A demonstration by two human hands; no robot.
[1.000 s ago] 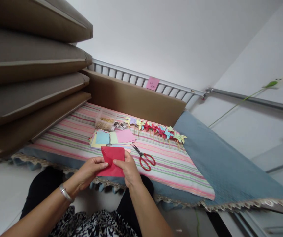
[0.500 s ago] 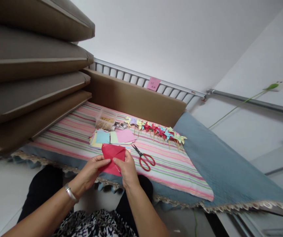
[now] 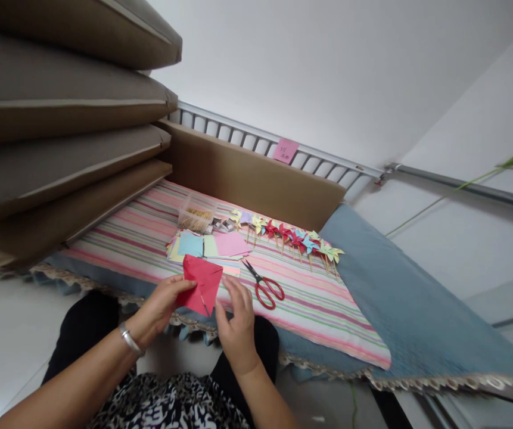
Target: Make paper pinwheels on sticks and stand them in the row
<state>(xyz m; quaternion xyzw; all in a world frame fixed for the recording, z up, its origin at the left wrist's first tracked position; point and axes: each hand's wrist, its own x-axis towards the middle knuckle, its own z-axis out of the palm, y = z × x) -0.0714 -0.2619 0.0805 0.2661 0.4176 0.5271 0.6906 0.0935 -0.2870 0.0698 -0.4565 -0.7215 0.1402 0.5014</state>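
Observation:
My left hand [image 3: 167,301] pinches the left edge of a red square of paper [image 3: 203,280], which has slits cut in from its corners. Just right of the paper is my right hand [image 3: 238,319], its fingers apart and nothing held in them. Red-handled scissors [image 3: 265,285] lie partly open on the striped cloth [image 3: 323,310], beyond my right hand. Behind the red paper is a spread of pastel paper squares [image 3: 229,243]. Farther back stands a clear plastic box [image 3: 196,213] of thin wooden sticks, with small metallic items [image 3: 223,225] beside it.
Several finished paper pinwheels [image 3: 283,232] on sticks lie in a row toward the back. Stacked brown cushions [image 3: 68,137] rise at the left. A brown board [image 3: 251,176] stands before a white radiator [image 3: 224,132]. Blue fabric [image 3: 394,298] covers the right side.
My right hand has let go of the red paper and moved off to its right, fingers opening. My left hand still holds the paper. The view has shifted slightly.

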